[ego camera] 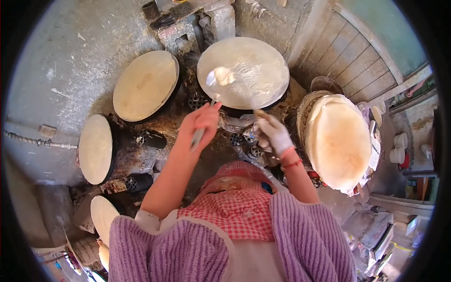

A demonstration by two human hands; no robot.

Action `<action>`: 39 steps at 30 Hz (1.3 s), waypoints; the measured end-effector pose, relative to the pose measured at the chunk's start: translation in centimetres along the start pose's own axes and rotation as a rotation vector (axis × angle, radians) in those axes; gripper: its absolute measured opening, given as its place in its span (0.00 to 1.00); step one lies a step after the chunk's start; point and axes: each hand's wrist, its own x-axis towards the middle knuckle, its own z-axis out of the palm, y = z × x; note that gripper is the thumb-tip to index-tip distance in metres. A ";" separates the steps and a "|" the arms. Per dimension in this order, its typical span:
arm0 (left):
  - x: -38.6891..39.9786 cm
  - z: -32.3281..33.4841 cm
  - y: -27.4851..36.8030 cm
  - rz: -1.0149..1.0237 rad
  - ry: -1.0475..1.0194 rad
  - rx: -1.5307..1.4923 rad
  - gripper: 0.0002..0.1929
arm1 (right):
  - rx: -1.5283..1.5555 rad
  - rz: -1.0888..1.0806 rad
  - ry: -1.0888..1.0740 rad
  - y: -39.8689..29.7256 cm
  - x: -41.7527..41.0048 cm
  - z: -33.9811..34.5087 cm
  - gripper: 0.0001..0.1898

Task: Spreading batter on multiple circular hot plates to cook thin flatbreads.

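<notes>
My left hand is closed around the handle of a metal ladle. The ladle's bowl, blurred and with pale batter on it, is over the round griddle straight ahead. A thin, wet-looking sheet of batter covers that griddle's top. In a whitish glove, my right hand is at the griddle's near right edge. It grips a blurred tan object that I cannot make out clearly, and a crumpled cloth-like piece hangs beside the fingers.
More griddles with pale sheets stand to the left, including an upper-left one and a lower one. A stack of thin round flatbreads rises at the right. Honeycomb coal briquettes lie around the stoves. A scuffed wall borders the left.
</notes>
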 end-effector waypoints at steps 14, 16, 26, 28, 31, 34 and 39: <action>0.9 2.0 0.3 0.052 0.286 1.290 0.17 | 0.116 -0.117 0.585 6.4 -4.2 -3.2 0.23; 4.9 0.6 0.0 -0.043 0.251 1.164 0.16 | 0.134 -0.295 0.678 6.9 -4.1 -4.8 0.24; 13.2 -6.1 -4.3 0.093 0.496 1.647 0.12 | -0.181 -0.292 0.685 9.5 -3.7 -6.6 0.25; 12.3 -6.7 -4.6 0.152 0.525 1.716 0.14 | -0.273 -0.297 0.686 8.8 -4.1 -6.5 0.25; 10.4 -7.4 -4.8 0.194 0.555 1.739 0.14 | -0.624 -0.173 0.612 8.1 -6.1 -5.9 0.24; 7.9 -8.0 -4.7 0.203 0.550 1.659 0.14 | -0.718 -0.251 0.597 9.7 -7.1 -5.0 0.22; 4.2 -6.2 -5.1 0.250 0.637 1.404 0.17 | -0.674 -0.080 0.474 8.5 -9.9 -2.3 0.21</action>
